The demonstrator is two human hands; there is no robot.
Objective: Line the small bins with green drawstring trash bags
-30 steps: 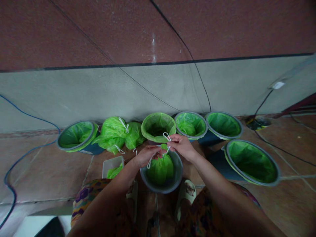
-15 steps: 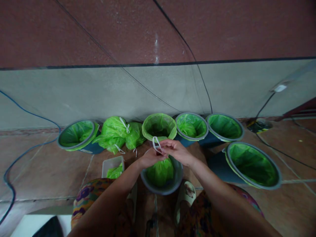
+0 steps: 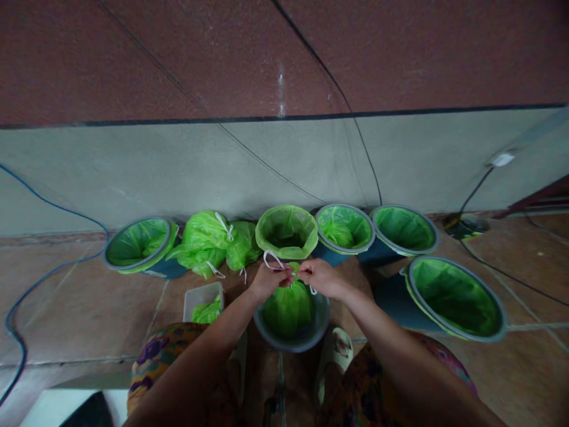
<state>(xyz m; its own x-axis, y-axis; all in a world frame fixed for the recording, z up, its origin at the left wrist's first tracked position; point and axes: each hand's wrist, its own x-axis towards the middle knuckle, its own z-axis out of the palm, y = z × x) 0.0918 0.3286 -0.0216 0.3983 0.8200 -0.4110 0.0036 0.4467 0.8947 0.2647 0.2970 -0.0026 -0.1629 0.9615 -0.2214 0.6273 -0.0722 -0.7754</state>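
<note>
Between my feet stands a grey bin [image 3: 291, 344], and a green plastic bag [image 3: 288, 311] bulges inside it, gathered at its neck. Above the neck, my left hand [image 3: 270, 281] pinches a white drawstring [image 3: 272, 258], whose loop sticks up over the fingers. Close beside it, my right hand [image 3: 320, 277] is closed on the other part of the string; a small white end shows under its fingers. The bag's top pokes up between both hands. Just beyond them is a bin with a pale green liner [image 3: 287, 249].
Tied green bags [image 3: 202, 237] lie to the left along the wall. A lined bin [image 3: 137, 261] stands farther left, others [image 3: 345, 244] to the right, one [image 3: 457, 326] nearer me. A small white tub [image 3: 191, 299] holds green plastic. A blue hose [image 3: 20, 335] crosses the left floor.
My hands were together over a raised string loop. Now they have drawn slightly apart and lower, each gripping string, with the loop shifted left and the bag's top showing between them.
</note>
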